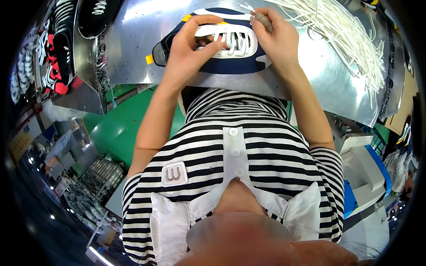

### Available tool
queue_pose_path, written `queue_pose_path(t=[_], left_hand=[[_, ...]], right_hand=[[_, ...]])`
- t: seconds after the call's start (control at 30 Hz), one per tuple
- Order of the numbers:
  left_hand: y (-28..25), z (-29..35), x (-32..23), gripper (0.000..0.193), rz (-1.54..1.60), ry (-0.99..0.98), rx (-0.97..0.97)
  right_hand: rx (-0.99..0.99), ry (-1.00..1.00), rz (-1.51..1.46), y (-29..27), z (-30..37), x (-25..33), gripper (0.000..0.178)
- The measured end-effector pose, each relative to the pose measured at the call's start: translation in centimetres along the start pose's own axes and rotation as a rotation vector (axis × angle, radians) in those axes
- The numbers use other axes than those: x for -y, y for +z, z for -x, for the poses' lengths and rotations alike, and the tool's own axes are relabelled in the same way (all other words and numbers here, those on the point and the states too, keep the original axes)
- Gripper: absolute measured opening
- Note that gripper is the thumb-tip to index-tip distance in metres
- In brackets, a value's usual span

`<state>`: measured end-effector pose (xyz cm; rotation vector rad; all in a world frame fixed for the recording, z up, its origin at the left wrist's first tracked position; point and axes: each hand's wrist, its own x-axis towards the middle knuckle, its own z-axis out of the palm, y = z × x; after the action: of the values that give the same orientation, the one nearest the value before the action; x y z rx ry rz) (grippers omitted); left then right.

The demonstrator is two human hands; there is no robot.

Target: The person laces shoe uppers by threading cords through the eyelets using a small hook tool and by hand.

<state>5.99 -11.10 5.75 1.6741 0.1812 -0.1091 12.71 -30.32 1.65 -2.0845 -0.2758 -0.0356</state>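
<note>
Hands, two: left hand (186,48) grips one navy shoe (213,42), right hand (277,37) pinches one white lace (248,9).

A navy shoe upper (208,48) with a white lace panel is held flat on the metal surface (142,26) by the left hand (188,51), fingers curled over its edge. A lace end is pinched by the right hand (277,40) at the upper's two o'clock. A bundle of white laces (346,31) is spread at three o'clock.

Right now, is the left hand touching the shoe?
Touching. The head view shows the left hand resting on the navy shoe, fingers over its white lace panel.
</note>
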Motion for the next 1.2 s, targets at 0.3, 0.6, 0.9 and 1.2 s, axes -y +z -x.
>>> queue_pose_path(t=[0.3, 0.6, 0.9, 1.2], left_hand=[[-0.3, -0.6, -0.5, 0.041, 0.113, -0.092, 0.033], [-0.6, -0.9, -0.3, 0.035, 0.054, -0.083, 0.063], [-0.5, -2.4, -0.6, 0.033, -0.129, -0.092, -0.024], [-0.7, 2.3, -0.6, 0.028, -0.599, 0.304, -0.01]], right_hand=[[0.169, -0.521, -0.127, -1.3, 0.8, 2.3, 0.03], [0.164, -0.491, -0.132, 0.9, 0.5, 1.8, 0.026], [0.345, -0.206, -0.329, 0.0, 3.6, 3.5, 0.017], [0.305, 0.242, -0.361, -0.1, 4.4, 3.0, 0.017]])
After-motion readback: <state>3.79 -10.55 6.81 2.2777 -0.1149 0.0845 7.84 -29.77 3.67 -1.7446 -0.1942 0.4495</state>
